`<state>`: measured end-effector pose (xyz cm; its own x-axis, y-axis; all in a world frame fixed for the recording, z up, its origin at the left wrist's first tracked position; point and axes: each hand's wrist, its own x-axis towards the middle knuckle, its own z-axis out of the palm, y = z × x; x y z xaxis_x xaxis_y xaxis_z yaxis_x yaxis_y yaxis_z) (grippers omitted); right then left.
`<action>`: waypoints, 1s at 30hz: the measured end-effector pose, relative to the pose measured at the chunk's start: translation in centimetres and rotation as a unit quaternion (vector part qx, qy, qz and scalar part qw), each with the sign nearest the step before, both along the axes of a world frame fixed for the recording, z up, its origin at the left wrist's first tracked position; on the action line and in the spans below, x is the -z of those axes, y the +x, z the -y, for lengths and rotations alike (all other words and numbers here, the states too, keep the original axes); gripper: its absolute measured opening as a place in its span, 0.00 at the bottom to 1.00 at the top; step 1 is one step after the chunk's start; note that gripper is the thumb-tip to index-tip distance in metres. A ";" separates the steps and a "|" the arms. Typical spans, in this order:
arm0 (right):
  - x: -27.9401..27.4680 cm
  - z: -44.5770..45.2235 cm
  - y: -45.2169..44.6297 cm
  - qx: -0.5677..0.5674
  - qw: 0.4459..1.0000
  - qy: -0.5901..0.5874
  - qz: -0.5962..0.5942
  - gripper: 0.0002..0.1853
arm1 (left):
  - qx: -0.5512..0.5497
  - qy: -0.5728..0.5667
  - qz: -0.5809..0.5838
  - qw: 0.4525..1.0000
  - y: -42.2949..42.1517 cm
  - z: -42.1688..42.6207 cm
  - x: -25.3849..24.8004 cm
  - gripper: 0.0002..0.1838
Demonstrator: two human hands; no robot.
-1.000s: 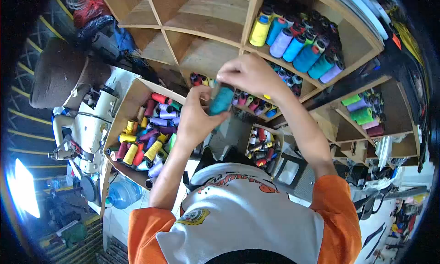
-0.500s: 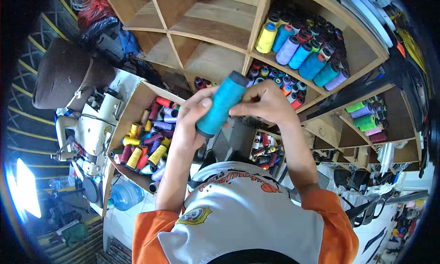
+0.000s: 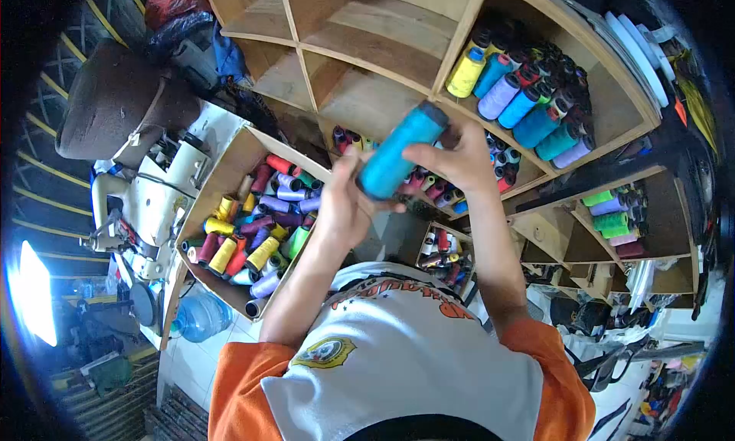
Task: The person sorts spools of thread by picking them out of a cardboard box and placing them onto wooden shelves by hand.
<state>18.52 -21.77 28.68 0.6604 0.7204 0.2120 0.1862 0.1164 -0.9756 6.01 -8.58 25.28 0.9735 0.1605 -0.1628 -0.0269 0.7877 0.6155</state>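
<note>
There it was, the teal spool (image 3: 400,151), gripped at its near end by the left hand (image 3: 344,207) and further up by the right hand (image 3: 459,164), off the shelf (image 3: 390,27) where upright spools (image 3: 501,96) already stood, while loose spools (image 3: 264,253) lay heaped in the box (image 3: 227,156).

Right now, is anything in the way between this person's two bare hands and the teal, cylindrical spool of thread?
Nothing visible. The bare left hand holds the lower end of the teal, cylindrical spool of thread; the bare right hand's thumb appears to touch its side.
</note>
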 end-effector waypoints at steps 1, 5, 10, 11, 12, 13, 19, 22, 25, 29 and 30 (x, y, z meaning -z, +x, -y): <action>0.0 -0.2 0.3 0.049 0.998 -0.016 0.022 0.22 | -0.031 0.122 0.014 0.992 -0.2 0.1 -0.8 0.28; -0.5 -0.4 -0.3 0.075 0.997 0.018 -0.009 0.22 | -0.039 0.312 0.037 0.949 -1.3 0.1 -2.0 0.25; 2.8 0.5 1.7 0.058 0.998 -0.002 0.017 0.22 | 0.046 0.065 0.086 0.993 -1.4 -1.3 0.0 0.30; 4.5 0.9 2.3 0.070 0.997 -0.003 0.035 0.23 | 0.074 0.034 0.091 0.993 -1.8 -1.3 0.5 0.29; 4.6 0.9 1.9 0.032 0.998 0.051 -0.025 0.26 | 0.069 0.018 0.094 0.993 -2.1 -1.2 1.0 0.29; 4.1 1.0 1.4 -0.002 0.991 0.104 -0.086 0.28 | 0.067 0.003 0.100 0.993 -2.2 -1.2 1.5 0.28; 4.5 0.9 1.4 -0.117 0.992 -0.044 -0.006 0.32 | 0.139 0.126 0.005 0.982 -4.4 -4.3 5.1 0.29; 5.4 0.0 0.4 -0.086 0.987 -0.130 0.028 0.28 | 0.024 0.327 -0.139 0.934 -6.6 -7.6 8.2 0.31; 7.1 -0.6 0.2 -0.047 0.987 -0.152 0.029 0.23 | -0.095 0.730 -0.395 0.550 -10.8 -14.7 13.4 0.46; 8.4 0.0 0.7 -0.009 0.979 -0.202 0.009 0.21 | 0.112 0.834 -0.454 0.292 -17.6 -18.2 24.5 0.50; 8.2 0.1 0.7 -0.011 0.979 -0.204 0.013 0.20 | 0.167 0.812 -0.468 0.305 -17.5 -18.1 23.4 0.41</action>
<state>19.20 -21.85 20.46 0.6413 0.7630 -0.0808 0.2131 -0.2783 -0.9366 -11.46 9.53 1.89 0.6284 0.6876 -0.3638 0.6750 -0.7144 -0.1844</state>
